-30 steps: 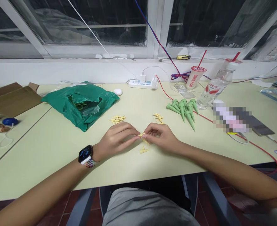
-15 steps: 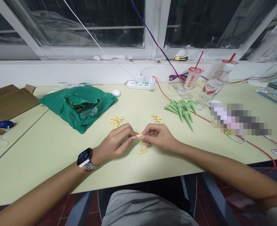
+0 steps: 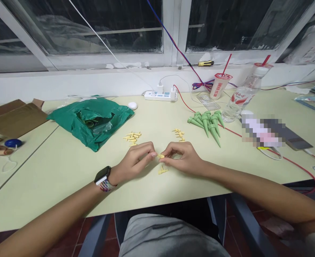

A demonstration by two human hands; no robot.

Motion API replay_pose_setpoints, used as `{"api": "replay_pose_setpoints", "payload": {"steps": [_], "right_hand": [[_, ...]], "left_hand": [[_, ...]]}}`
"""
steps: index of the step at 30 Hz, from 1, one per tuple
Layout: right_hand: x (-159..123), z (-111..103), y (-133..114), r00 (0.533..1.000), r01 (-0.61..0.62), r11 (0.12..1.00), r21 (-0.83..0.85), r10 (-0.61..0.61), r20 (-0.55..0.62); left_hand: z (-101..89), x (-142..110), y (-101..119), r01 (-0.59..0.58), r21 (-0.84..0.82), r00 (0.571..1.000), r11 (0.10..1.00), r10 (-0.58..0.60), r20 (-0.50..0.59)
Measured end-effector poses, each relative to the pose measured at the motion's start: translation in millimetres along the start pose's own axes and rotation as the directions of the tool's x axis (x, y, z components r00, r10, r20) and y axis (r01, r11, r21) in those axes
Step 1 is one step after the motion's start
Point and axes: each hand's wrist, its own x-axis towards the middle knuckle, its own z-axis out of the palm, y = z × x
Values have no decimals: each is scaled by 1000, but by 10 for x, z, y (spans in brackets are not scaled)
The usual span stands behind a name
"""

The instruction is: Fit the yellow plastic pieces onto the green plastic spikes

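A small yellow plastic fitting (image 3: 161, 156) is pinched between the thumb and fingertips of my right hand (image 3: 182, 159). My left hand (image 3: 136, 160), with a watch on its wrist, has thumb and forefinger pressed together right beside that fitting. Whether a bit of yellow sits in the left fingertips is too small to tell. More yellow fittings (image 3: 163, 171) lie on the table just below both hands. Beyond my left hand is a pile of yellow pieces (image 3: 132, 137), and beyond my right hand another group of yellow pieces (image 3: 179, 135).
Several green plastic spikes (image 3: 206, 121) lie beyond my right hand, near a water bottle (image 3: 239, 100) and a cup with a straw (image 3: 220, 85). A torn green bag (image 3: 93, 121) is at the left. A power strip (image 3: 161, 95) sits at the back, with a red cable (image 3: 234, 133) crossing the right side.
My left fingertips have drawn slightly apart from the right ones, and more of the yellow fitting in my right hand shows. The view has shifted slightly.
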Motion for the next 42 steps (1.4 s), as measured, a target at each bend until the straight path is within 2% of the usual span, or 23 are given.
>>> {"api": "replay_pose_setpoints", "payload": {"steps": [3,6,12,18,21,27,32,36,42], "right_hand": [[6,-22,11,995,103,987,-121,-104,2],[15,-38,32,988,155,973,-168,-155,12],[24,-67,59,990,136,970,-200,-141,-9],[35,-83,74,989,140,970,-200,-146,-13],[38,-84,79,990,139,970,-201,-144,-7],[41,-85,57,987,156,968,-198,-159,5],[33,-83,70,987,160,966,-204,-161,13],[23,-85,94,989,150,966,-212,-148,27],[20,-86,111,984,170,957,-235,-155,83]], "left_hand": [[7,0,-23,4,51,1000,999,-3,-10],[-11,-12,-50,-14,74,999,997,16,-28],[-88,-28,-64,-17,82,997,997,23,-72],[-81,-9,-91,-3,177,1000,984,2,6],[-71,-18,-95,5,163,1000,987,-10,28],[-67,-12,-109,-119,228,993,966,111,49],[-72,-9,-132,-137,267,990,954,141,6],[-89,-3,-127,-231,301,973,925,224,59],[-116,2,-138,-277,320,960,906,252,118]]}}
